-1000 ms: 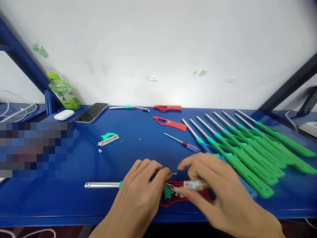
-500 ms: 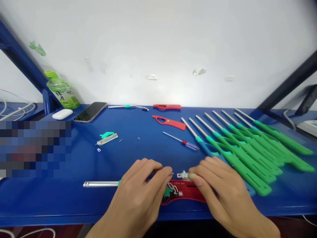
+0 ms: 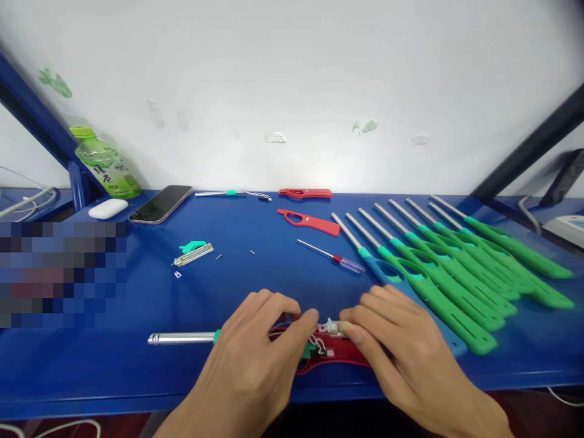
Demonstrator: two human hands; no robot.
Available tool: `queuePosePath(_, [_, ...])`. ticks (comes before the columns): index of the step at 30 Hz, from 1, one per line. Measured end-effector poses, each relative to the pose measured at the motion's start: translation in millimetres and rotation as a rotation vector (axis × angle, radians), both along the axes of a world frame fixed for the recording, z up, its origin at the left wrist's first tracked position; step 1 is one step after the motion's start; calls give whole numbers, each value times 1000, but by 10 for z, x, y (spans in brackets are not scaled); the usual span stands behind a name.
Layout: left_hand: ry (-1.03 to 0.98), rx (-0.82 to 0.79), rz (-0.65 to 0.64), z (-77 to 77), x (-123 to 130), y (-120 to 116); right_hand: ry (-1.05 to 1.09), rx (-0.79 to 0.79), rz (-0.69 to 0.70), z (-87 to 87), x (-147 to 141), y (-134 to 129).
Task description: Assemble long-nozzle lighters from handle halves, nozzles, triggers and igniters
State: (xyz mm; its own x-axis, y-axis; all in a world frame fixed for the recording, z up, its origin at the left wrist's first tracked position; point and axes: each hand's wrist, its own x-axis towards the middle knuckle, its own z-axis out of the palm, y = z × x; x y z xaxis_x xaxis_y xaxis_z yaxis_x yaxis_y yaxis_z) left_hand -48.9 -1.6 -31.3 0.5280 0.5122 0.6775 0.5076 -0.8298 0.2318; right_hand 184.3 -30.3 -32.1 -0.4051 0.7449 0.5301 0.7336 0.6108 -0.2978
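In front of me lies an opened red lighter shell (image 3: 335, 357) with a long silver tube (image 3: 182, 338) to the left. Inside it are a green trigger (image 3: 311, 351) and white wires (image 3: 320, 342). My right hand (image 3: 396, 340) is closed round a small clear fuel tank (image 3: 334, 327), its valve end facing left above the shell. My left hand (image 3: 260, 353) is over the shell's front part, thumb and forefinger pinched beside the valve. Whatever is between those fingertips is too small or hidden to name.
Several green lighters (image 3: 451, 292) and a blue one (image 3: 410, 292) lie at the right. Beyond my hands are a screwdriver (image 3: 337, 260), red shell halves (image 3: 310, 223) and another clear tank (image 3: 194, 255). A phone (image 3: 162, 204) and bottle (image 3: 107, 164) stand back left.
My right hand has brought the clear tank slightly left and down, so its valve end is now close to my left fingertips. The whole view has shifted a little.
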Motion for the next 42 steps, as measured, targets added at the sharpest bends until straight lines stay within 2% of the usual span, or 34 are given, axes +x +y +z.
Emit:
queuePosePath(16, [38,19,-43,-26,-33,10,24,24,5,3,-4,-4])
queuePosePath(23, [-41,-30,-28,-39,-14,26,27,45,13,12,0,0])
queuePosePath(30, [-112,-112,-88,-1,21,17,24,52,7,27,-9,-2])
queuePosePath(42, [-104,-85,-111,-6,6,16,8,63,35,47,-21,-3])
